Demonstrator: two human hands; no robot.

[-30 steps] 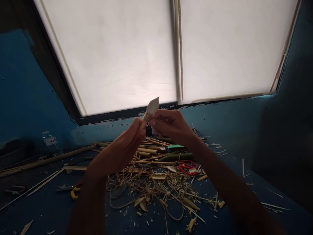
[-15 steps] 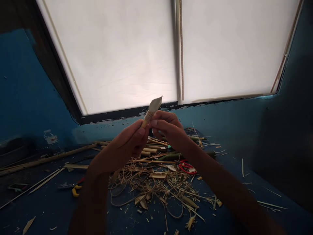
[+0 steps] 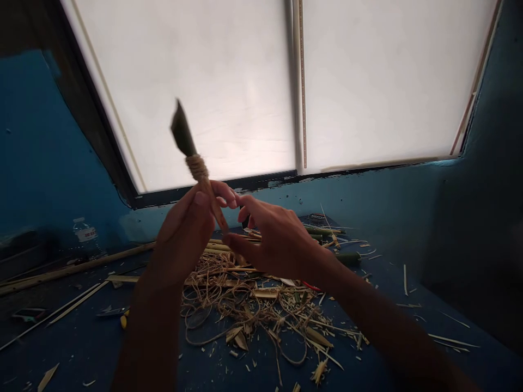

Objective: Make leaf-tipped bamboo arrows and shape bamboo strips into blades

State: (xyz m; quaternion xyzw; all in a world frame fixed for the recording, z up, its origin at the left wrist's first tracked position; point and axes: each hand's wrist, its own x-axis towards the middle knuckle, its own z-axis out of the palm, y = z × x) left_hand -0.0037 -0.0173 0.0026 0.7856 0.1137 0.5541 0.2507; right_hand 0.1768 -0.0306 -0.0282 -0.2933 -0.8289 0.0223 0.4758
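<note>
A stick tool (image 3: 218,209) stands tilted in front of the window, a dark green pointed blade (image 3: 183,130) bound to its top with wound twine (image 3: 196,167). My left hand (image 3: 186,231) is closed around the wooden handle, thumb in front and fingers behind it. Just right of the handle's lower end is my right hand (image 3: 278,228), its thumb and fingers apart. Its thumb tip is close to the handle end; whether they touch, I cannot tell. Below both hands lies a tangle of twine (image 3: 216,288) among shavings.
Bamboo pieces (image 3: 349,258) and several thin strips lie at the back of the blue table (image 3: 163,370). A long pole (image 3: 81,267) and a plastic bottle (image 3: 85,234) are at the left. A yellow-handled tool (image 3: 125,319) sits near my left forearm. The window (image 3: 204,71) is beyond.
The stick tool has moved left and up, turned so its dark green side shows and its tip leans left. My right hand has come off the binding and its fingers have spread.
</note>
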